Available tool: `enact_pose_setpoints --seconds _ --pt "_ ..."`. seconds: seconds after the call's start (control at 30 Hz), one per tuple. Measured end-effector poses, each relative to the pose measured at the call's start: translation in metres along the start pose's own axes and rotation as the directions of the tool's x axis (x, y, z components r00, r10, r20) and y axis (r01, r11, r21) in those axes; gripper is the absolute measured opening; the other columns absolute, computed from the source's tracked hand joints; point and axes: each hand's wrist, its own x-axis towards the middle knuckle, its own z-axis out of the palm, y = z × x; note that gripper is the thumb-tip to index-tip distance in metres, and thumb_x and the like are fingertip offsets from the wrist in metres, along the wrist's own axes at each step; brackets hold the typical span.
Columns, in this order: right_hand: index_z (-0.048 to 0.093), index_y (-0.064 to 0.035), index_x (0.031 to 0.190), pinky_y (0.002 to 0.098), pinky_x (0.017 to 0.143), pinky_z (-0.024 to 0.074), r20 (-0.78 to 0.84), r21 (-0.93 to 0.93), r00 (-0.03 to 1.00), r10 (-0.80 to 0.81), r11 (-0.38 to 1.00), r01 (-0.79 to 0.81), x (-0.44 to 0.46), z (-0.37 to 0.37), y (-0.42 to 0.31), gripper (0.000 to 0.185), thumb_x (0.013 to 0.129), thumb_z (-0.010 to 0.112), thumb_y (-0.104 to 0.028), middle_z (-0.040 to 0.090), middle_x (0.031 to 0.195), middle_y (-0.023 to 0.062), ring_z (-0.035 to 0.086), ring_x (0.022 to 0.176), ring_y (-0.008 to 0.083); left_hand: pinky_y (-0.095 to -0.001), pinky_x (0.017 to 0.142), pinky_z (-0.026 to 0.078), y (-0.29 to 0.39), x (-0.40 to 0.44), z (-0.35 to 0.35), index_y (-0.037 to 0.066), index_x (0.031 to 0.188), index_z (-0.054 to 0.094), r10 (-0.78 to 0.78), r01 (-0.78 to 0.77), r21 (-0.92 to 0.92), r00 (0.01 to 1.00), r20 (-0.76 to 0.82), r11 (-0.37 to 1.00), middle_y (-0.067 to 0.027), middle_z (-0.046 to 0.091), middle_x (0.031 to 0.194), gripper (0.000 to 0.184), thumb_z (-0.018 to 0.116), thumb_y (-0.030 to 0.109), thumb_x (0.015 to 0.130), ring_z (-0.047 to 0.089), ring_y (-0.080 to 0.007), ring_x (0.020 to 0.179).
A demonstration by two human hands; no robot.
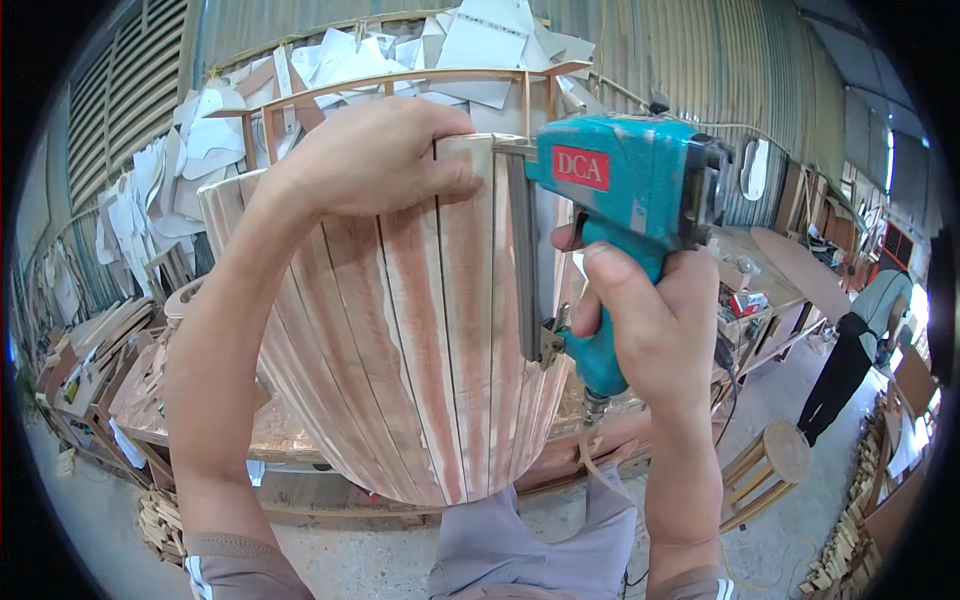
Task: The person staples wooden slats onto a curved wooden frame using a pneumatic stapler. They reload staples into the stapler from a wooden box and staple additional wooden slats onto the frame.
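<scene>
Gripping the nail gun (640, 165) by its handle with the right hand (645, 325); clasping the slatted wooden shell's (400, 340) rim with the left hand (385, 155), apparently for steadiness.

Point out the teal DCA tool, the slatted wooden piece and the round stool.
Teal DCA tool (642, 178), head view: side of its body.
Slatted wooden piece (412, 325), head view: middle of its slats.
Round stool (787, 452), head view: top of its seat.

Red "DCA" label (580, 168) on teal nail gun (638, 150)
</scene>
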Motion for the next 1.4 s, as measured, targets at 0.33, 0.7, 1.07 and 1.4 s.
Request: enact_pose_setpoints --seconds 0.33,0.7,1.07,1.4 --pt "0.058 0.004 0.105 0.0267 0.05 0.0522 -0.037 -0.009 0.999 0.007 1.0 -0.008 -0.003 0.01 -0.001 0.023 0.091 0.064 -0.012 0.068 0.089 0.0087 0.062 0.059 0.0112 -0.0408 0.079 0.049 -0.011 0.002 0.008 0.005 0.108 0.066 0.026 -0.026 0.007 0.999 -0.031 1.0 -0.018 0.068 0.095 0.03 0.069 0.028 0.088 0.063 -0.0366 0.088" --pt "0.067 0.0047 0.104 0.0247 0.051 0.045 -0.058 -0.209 0.998 0.038 0.977 -0.049 -0.016 0.005 -0.002 0.026 0.091 0.058 -0.015 0.069 0.08 0.0063 0.056 0.054 0.0074 -0.0326 0.078 0.05 0.001 -0.005 -0.006 0.008 0.118 0.065 -0.07 0.073 -0.062 0.996 0.05 0.995 -0.0117 0.067 0.088 0.037 0.07 0.021 0.084 0.063 -0.02 0.083" --pt "0.064 0.005 0.102 0.0256 0.053 0.0495 -0.135 0.217 0.884 0.447 0.884 -0.414 -0.118 -0.023 0.101 0.016 0.088 0.064 -0.004 0.066 0.083 0.0052 0.061 0.057 0.0104 -0.0264 0.057 0.038 -0.109 -0.1 -0.013 0.001 0.082 0.064 -0.326 0.284 -0.198 0.916 -0.234 0.938 0.0017 0.055 0.066 0.03 0.074 0.029 0.082 0.047 -0.0062 0.065" --pt "0.063 0.0046 0.107 0.0258 0.051 0.0489 -0.124 0.161 0.989 0.081 0.985 -0.061 -0.017 -0.117 0.103 0.024 0.087 0.06 -0.009 0.07 0.092 0.0097 0.06 0.057 0.0095 -0.0341 0.058 0.044 0.003 0.018 0.03 -0.002 0.08 0.066 -0.305 0.33 0.095 0.929 -0.208 0.939 -0.0056 0.058 0.062 0.042 0.077 0.038 0.08 0.054 -0.0166 0.06"
